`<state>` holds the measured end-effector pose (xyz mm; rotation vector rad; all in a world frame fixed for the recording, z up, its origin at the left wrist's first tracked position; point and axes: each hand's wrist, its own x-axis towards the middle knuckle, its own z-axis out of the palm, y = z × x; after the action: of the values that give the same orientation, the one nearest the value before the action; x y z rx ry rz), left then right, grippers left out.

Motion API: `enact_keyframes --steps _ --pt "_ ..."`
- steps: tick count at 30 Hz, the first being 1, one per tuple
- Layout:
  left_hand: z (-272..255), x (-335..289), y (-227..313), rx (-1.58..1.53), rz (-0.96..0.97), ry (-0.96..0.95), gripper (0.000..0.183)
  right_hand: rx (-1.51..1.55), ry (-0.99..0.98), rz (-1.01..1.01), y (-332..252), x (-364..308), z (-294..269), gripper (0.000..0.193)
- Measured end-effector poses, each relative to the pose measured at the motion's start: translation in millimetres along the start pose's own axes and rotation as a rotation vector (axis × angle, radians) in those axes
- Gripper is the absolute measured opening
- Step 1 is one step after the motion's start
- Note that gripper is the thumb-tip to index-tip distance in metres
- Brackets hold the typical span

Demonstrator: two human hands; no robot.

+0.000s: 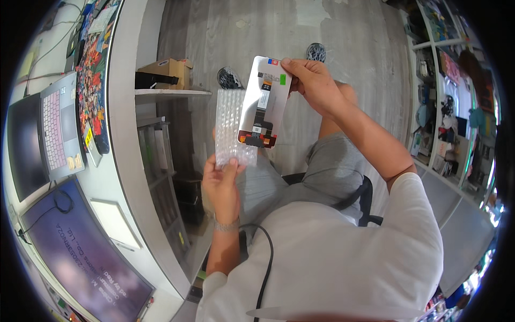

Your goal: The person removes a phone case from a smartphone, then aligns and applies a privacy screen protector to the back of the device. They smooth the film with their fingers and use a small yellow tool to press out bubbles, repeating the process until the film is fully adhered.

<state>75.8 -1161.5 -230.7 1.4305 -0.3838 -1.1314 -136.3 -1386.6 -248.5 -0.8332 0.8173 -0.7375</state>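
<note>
The person sits in a chair (366, 201) in gray shorts (335, 169), with a black cable (270, 263) running along the front of the white shirt (343, 257). The left hand (224, 180) (a metallic band (226, 226) encircles its wrist) grasps the near end of a clear bubble-wrap sleeve (228, 123), thumb on top. The sleeve extends away from the hand above the left thigh.

The display panel (277, 102) is above the lap, its silvery back toward the viewer, and overlaps the right side of the sleeve in this view; contact between the two cannot be determined. A dark flex cable (261, 116) runs along the panel back, and a green sticker (282, 79) is located near its far right corner. The right hand (316, 88) grips that corner between thumb and fingers.

On the left, the desk (119, 185) carries a monitor (80, 247) at the near end, then an open laptop (52, 134) and a colorful mat (91, 70) farther along. Right of the desk, a shelf (171, 93) supports a cardboard box (181, 72). Two patterned shoes (316, 52) rest on the gray floor (359, 32).
</note>
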Motion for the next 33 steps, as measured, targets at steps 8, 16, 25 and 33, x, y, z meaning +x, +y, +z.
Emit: enact_keyframes --steps 8,16,25,33 --pt "47.6 62.2 34.1 -0.104 0.113 -0.019 0.031 -0.028 0.108 0.03 -60.3 47.6 3.2 0.037" --pt "73.6 112.5 80.8 -0.152 0.266 0.012 0.029 0.135 0.138 -0.041 -122.1 72.7 -2.7 0.032" --pt "45.4 202.6 145.0 -0.281 0.8 0.499 0.031 0.221 0.07 -0.219 -157.7 143.1 -29.2 0.023" --pt "10.3 298.2 212.0 0.631 0.731 1.635 0.057 0.09 0.091 -0.051 -159.8 271.3 6.8 0.028"
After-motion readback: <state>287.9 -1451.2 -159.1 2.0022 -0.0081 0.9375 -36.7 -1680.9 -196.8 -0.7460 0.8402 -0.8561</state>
